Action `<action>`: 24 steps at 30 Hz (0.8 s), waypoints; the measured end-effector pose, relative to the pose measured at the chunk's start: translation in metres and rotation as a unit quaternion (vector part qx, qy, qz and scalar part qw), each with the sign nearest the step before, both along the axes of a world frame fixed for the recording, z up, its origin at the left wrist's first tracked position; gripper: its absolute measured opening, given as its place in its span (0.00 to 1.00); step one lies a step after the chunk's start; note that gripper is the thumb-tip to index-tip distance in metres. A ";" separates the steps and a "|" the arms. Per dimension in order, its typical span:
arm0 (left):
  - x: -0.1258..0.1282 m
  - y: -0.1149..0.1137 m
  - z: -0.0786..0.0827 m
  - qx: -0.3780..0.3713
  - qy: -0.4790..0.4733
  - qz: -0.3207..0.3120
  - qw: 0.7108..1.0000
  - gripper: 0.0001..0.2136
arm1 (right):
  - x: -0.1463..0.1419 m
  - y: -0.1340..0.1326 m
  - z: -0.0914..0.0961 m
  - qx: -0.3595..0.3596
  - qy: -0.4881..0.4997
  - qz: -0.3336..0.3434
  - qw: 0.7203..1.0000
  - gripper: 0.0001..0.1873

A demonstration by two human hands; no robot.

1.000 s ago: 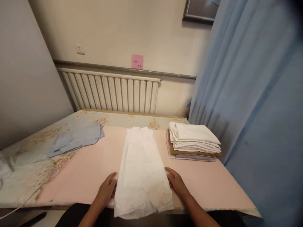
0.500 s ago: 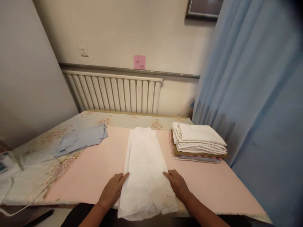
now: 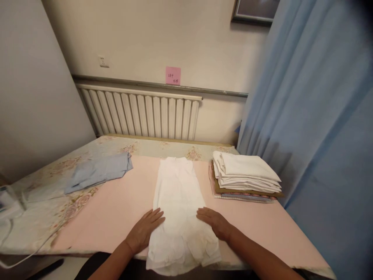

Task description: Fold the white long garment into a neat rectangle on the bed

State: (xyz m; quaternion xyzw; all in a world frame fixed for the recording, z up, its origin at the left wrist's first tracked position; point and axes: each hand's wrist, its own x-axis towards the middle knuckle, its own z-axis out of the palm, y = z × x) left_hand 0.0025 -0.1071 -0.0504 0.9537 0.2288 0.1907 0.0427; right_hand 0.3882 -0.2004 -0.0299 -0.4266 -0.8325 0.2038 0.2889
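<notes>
A white garment (image 3: 178, 194), folded into a long strip, lies lengthwise on a pink cloth (image 3: 116, 217). Its near end is rumpled and hangs over the table's front edge. My left hand (image 3: 145, 229) rests on the garment's left edge with fingers stretched out flat. On the opposite edge, my right hand (image 3: 215, 222) also lies flat, its fingers pointing inward across the fabric. Neither hand grips anything.
A stack of folded white cloths (image 3: 247, 171) over coloured ones sits right. A blue folded cloth (image 3: 100, 173) lies left on the floral tablecloth (image 3: 72, 210). A blue curtain (image 3: 303, 116) borders the right side; a radiator (image 3: 145, 112) stands behind. A white cable (image 3: 37, 249) runs at front left.
Both hands have gone from holding the garment's side edges with the fingertips to lying flat on it, moving slightly inward. The view has shifted a little.
</notes>
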 end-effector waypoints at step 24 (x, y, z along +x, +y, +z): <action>0.053 -0.007 0.053 -0.571 -0.263 0.331 0.703 0.17 | -0.017 0.039 0.003 -0.381 0.362 -0.252 0.812 0.14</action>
